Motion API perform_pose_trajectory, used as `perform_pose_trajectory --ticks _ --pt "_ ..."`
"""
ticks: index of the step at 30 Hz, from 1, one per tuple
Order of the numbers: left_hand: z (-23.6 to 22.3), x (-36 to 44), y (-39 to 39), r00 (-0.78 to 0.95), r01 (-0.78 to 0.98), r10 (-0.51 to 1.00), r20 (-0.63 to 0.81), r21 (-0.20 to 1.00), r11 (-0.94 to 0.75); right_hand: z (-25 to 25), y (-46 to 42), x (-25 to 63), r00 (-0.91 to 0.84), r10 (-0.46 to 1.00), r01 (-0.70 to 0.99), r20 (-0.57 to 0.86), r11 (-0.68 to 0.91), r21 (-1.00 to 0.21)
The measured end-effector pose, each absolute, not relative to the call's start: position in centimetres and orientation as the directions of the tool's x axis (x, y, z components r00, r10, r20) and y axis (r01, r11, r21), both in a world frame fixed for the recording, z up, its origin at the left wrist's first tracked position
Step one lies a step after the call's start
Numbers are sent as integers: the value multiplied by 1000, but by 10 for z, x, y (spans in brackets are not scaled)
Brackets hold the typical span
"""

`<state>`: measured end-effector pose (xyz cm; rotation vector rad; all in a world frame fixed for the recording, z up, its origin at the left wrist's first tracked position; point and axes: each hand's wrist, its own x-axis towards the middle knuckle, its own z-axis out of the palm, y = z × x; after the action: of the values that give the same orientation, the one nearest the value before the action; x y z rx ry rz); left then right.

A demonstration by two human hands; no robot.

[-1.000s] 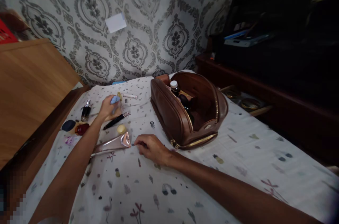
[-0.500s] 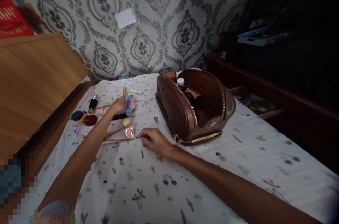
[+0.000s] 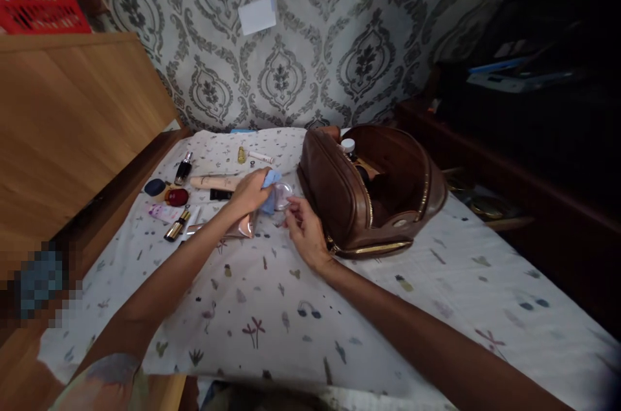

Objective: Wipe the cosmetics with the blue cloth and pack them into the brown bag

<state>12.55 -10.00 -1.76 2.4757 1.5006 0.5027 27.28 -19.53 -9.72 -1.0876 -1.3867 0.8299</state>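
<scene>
My left hand (image 3: 253, 192) is closed on a blue cloth (image 3: 268, 199). Against the cloth's right side is a round, pale pink compact (image 3: 283, 196) with a clear, shiny face. Meeting its right edge are the bent fingers of my right hand (image 3: 309, 233), thumb and index finger together at the rim. Under my left forearm lies a rose-gold tube (image 3: 245, 226), partly covered. Left of the hand are a long beige tube (image 3: 211, 182) and a black item (image 3: 220, 195). A brown leather bag (image 3: 334, 184) stands unzipped just beyond my right hand.
Farther left lie a dark pump bottle (image 3: 184, 169), a red item (image 3: 177, 197), a gold-and-black lipstick (image 3: 177, 227) and a pink-white tube (image 3: 166, 213). A small gold bottle (image 3: 241, 155) and white pen-like stick (image 3: 261, 157) lie behind. A wooden panel (image 3: 87, 100) borders the left.
My left hand has moved right with the blue cloth and the compact. My right hand has shifted from the rose-gold tube's end up to the compact's edge. The view has turned slightly.
</scene>
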Motion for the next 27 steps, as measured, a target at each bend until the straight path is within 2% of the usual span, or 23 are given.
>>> perform_pose_trajectory --ticks 6,15,19,27 --pt "-37 131 -109 460 798 886 58 410 -441 -107 -190 274 110 937 208 332 305 -929" --pt "-38 157 -111 393 796 919 1 500 -341 -123 -179 278 99 967 209 235 211 -955" --pt "-41 151 -115 436 751 898 67 522 -404 -119 -183 279 122 973 167 195 174 -970" --pt "-39 115 -164 524 586 798 299 553 -592 -85 -209 273 61 997 75 42 37 -996"
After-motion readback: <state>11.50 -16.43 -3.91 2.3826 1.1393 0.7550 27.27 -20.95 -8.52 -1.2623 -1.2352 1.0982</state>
